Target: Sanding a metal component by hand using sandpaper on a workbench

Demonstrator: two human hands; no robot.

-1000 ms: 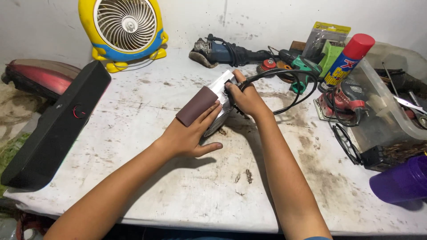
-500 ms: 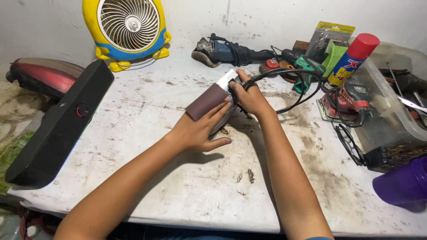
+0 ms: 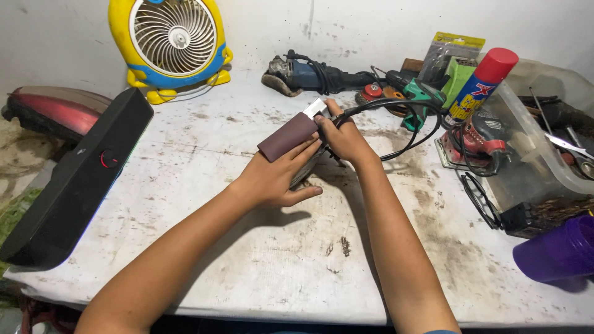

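A blue spray can (image 3: 477, 86) with a red cap is standing right of the sander (image 3: 306, 145), beside a yellow-and-grey blister pack (image 3: 453, 52). A black cord (image 3: 402, 133) is trailing between them. Mid-counter (image 3: 247, 247), the left hand (image 3: 275, 176) is gripping the sander's maroon sandpaper (image 3: 286, 136) while the right hand (image 3: 343, 137) is clutching its body.

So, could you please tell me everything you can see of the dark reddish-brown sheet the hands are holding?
The reddish-brown sheet looks like matte sandpaper, rectangular and laid flat over a tool's base, tilted up to the right. A bare metal edge shows beyond its far end. The left hand holds it from below, fingertips on its near edge; the right hand grips the tool with a black cord.
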